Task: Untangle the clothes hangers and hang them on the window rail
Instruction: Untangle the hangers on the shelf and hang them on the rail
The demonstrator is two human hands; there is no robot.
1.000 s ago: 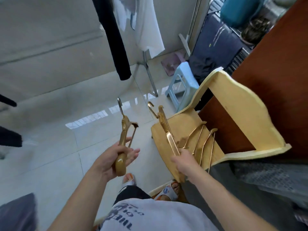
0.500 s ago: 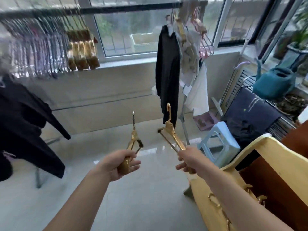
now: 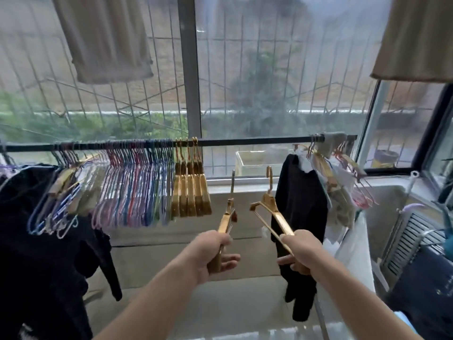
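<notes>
Observation, left to right. Compared with half a second ago the view has tipped upward: the floor, blue stool and yellow chair have dropped out of sight, and the window rail (image 3: pixel 257 142) now crosses mid-frame instead of the top edge.

Far left: a black garment (image 3: pixel 36 241) hangs from the rail. Next along, a dense row of thin coloured wire hangers (image 3: pixel 132 187), then a tight group of gold hangers (image 3: pixel 191 190) already hooked on the rail, touching one another.

Left hand (image 3: pixel 208 256): fingers curled round the lower end of a gold hanger (image 3: pixel 226 217), held edge-on with its hook up, below the rail and not touching it. Grip as before; the hand has risen toward the rail.

Right hand (image 3: pixel 301 251): fingers clamped on one arm of a second gold hanger (image 3: pixel 269 207), tilted, hook up, also short of the rail. The two held hangers are apart, not tangled.

Right of the hands: a black top (image 3: pixel 299 204) hangs from the rail, with a cluster of pale clothes (image 3: pixel 343 192) beside it. A beige cloth (image 3: pixel 105 38) hangs above at upper left.
</notes>
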